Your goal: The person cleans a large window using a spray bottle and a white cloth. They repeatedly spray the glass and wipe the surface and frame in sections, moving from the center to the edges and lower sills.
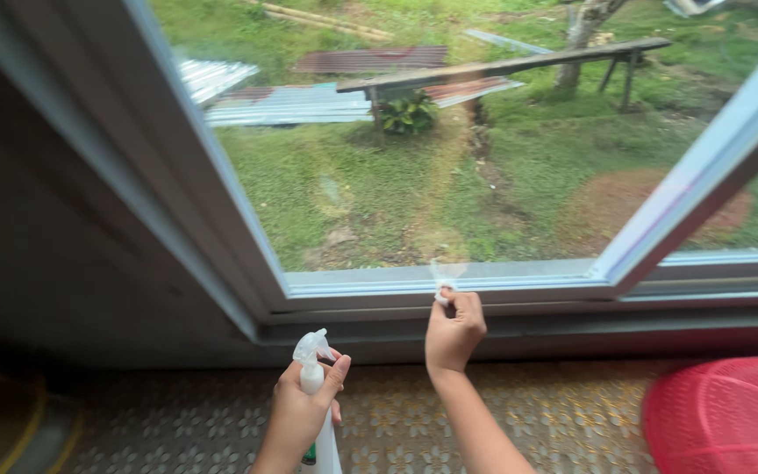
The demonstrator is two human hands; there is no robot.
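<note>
Head view: left hand (302, 405) wrapped round neck of white plastic spray bottle (316, 386), fingers curled tight on it, nozzle pointing left, bottle upright near floor. Right hand (454, 330) raised to lower window frame (502, 283), pale smooth metal; fingers pinched on small white crumpled wad (441, 290), cloth or paper cannot tell, wad poking above fingertips, pressed at glass pane (449, 158) bottom edge. Floor mat (502, 412) patterned with small flowers. Red plastic mesh basket (725, 412) at right.

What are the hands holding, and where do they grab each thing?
The left hand holds a white spray bottle by its neck, under the nozzle. The right hand pinches a small white wad at the window frame.
</note>
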